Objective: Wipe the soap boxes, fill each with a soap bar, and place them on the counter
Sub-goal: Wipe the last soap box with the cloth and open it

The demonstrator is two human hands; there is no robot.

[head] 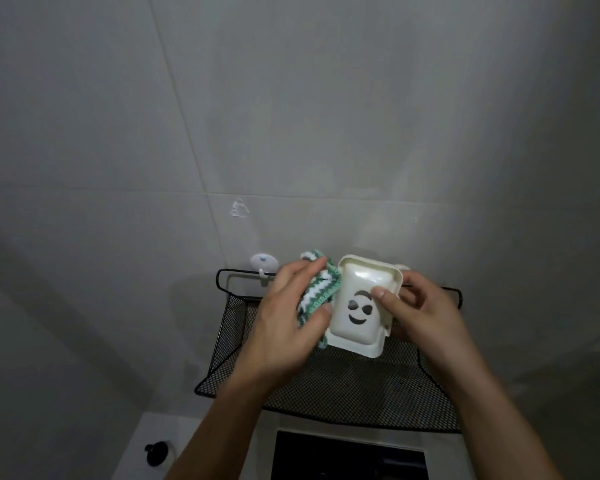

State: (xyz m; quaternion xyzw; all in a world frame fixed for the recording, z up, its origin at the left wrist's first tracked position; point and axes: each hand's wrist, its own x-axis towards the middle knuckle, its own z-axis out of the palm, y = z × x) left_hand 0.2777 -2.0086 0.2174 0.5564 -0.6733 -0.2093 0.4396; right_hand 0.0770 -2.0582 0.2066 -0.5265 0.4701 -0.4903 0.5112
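A cream soap box [357,303] with a smiling face cut into it is held up in front of the tiled wall. My right hand [420,313] grips its right side, thumb on the face side. My left hand [288,323] holds a green-and-white striped knitted cloth [317,292] against the box's left edge. The box's far side is hidden, and no soap bar is in view.
A black wire-mesh shelf [347,379] hangs on the wall just below my hands. A white wall hook [264,263] sits above its left rim. Below lie a white counter [153,445], a dark basin [347,459] and a black knob [156,452].
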